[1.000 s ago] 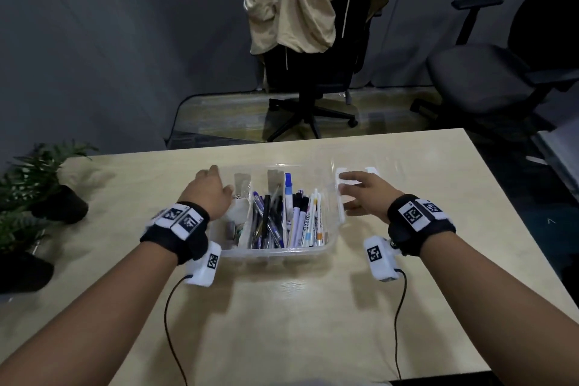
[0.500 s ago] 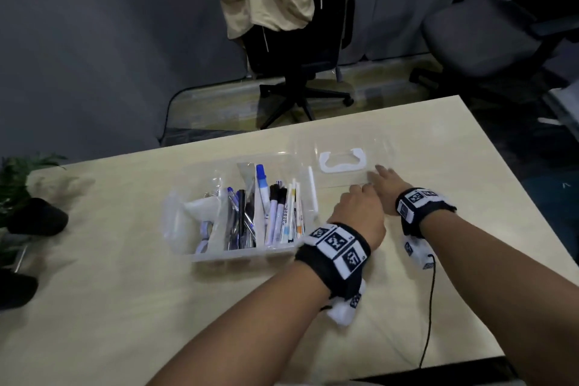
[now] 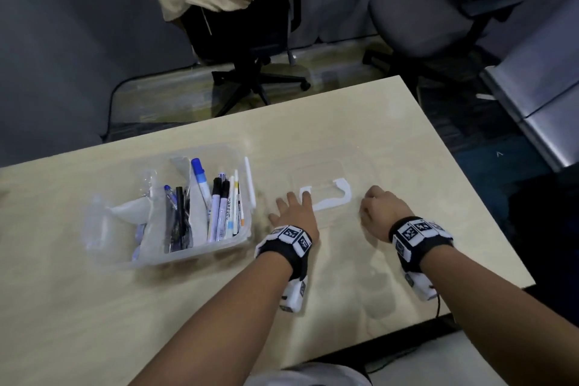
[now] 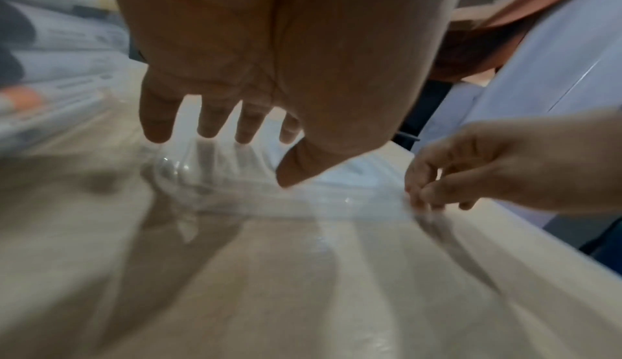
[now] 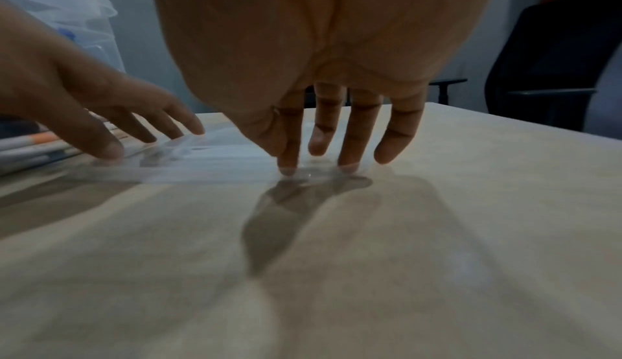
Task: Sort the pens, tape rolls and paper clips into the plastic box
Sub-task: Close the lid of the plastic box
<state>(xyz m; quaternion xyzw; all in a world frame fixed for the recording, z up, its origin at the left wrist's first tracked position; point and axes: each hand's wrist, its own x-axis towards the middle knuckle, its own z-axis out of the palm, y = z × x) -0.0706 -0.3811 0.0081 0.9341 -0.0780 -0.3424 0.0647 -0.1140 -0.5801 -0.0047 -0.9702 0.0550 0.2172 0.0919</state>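
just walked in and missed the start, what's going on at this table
A person is working at a clear lid with a white handle that lies flat on the table, just right of the open plastic box. The left hand rests spread on the lid's left end; the right hand has its fingertips at the lid's right edge. The pens already stand sorted in the box, so the person seems about to pick up the lid.
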